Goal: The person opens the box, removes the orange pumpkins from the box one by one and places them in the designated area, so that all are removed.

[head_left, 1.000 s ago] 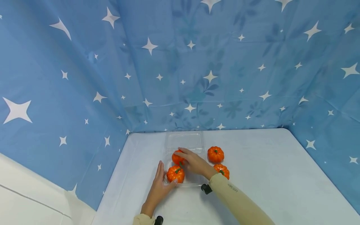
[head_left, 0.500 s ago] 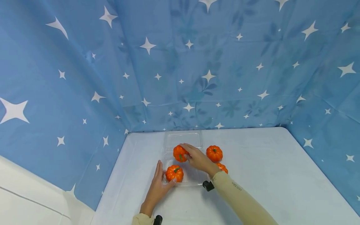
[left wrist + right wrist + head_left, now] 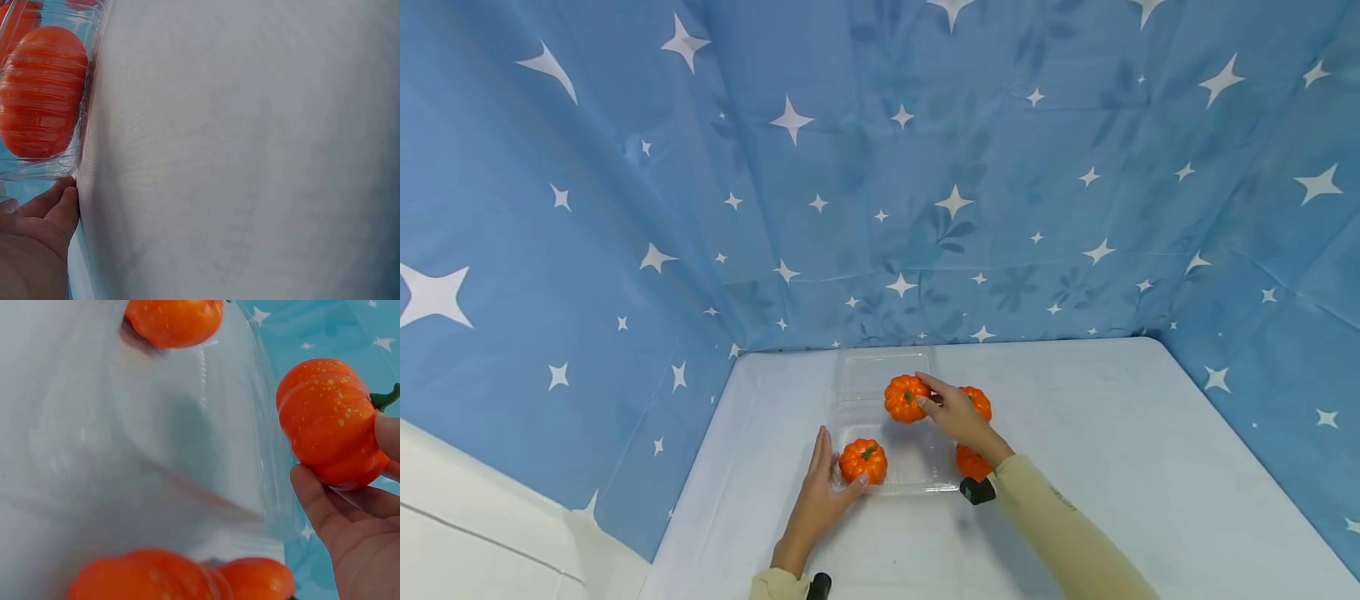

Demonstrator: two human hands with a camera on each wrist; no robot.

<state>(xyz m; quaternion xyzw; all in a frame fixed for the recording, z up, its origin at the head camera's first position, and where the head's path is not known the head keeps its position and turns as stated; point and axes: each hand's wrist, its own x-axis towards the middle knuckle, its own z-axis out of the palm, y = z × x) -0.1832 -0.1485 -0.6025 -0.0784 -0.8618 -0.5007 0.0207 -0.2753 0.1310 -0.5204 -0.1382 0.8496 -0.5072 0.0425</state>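
Note:
My right hand point(image 3: 961, 417) grips a small orange toy pumpkin point(image 3: 906, 399) with a green stem, held above the back part of a clear plastic clamshell box point(image 3: 919, 477). In the right wrist view the thumb and fingers pinch that pumpkin point(image 3: 328, 425) at its sides. A second pumpkin point(image 3: 862, 461) sits in the front left of the box. Beside it, my left hand point(image 3: 822, 500) lies at the box's front left corner, fingers straight along the side and thumb at the front edge. The left wrist view shows its fingertips touching the box wall.
Two more pumpkins stand right of the box, one behind the right hand point(image 3: 977, 402) and one partly hidden by the right forearm point(image 3: 973, 462). The box's lid point(image 3: 880, 371) lies folded back. A blue starry curtain point(image 3: 925, 167) borders the white table point(image 3: 1075, 433).
My right hand has lifted the pumpkin out of the box and carried it to the right. The left hand has stayed at the box's corner.

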